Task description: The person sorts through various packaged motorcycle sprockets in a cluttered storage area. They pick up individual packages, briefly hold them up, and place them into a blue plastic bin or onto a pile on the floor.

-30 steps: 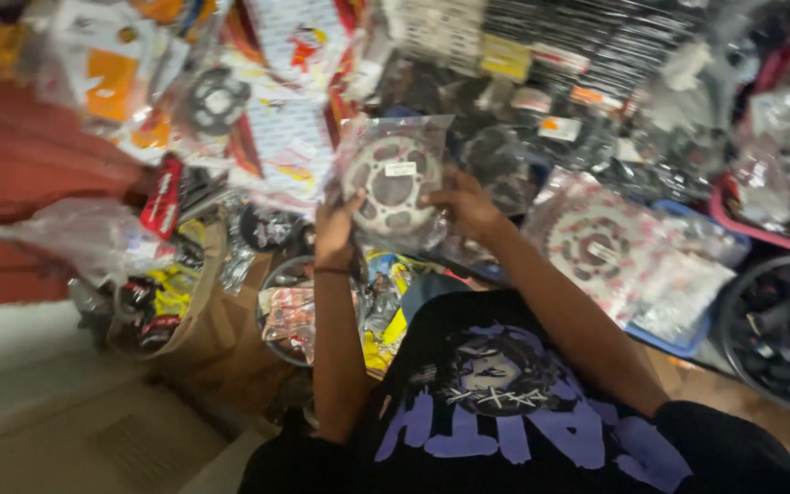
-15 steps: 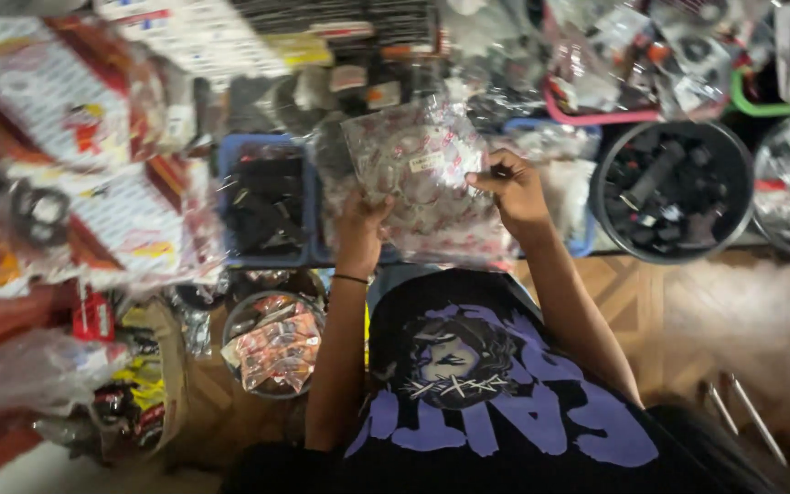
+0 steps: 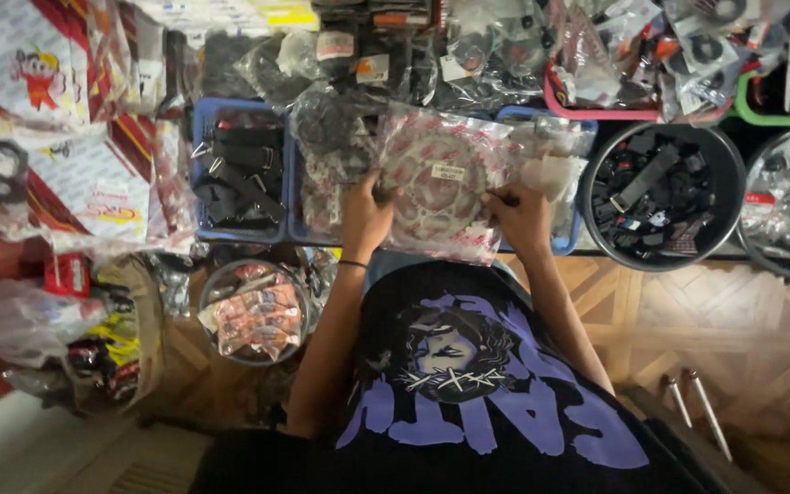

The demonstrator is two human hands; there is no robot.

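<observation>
floor: wood parquet (image 3: 688, 311) | storage: blue crates (image 3: 230, 229), round black tubs (image 3: 596, 229) | light: dim, warm

Bagged sprocket (image 3: 441, 183) held between left hand (image 3: 365, 218) and right hand (image 3: 523, 220), over a crate (image 3: 308, 229). Tub of parts (image 3: 656, 197) right; crate of straps (image 3: 238, 174) left; bowl (image 3: 253, 313) on floor nearer.

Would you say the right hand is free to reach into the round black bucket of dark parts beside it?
Probably not as it stands: the right hand grips the clear bag holding a sprocket, shared with the left hand. The black bucket itself sits open, unobstructed.
</observation>
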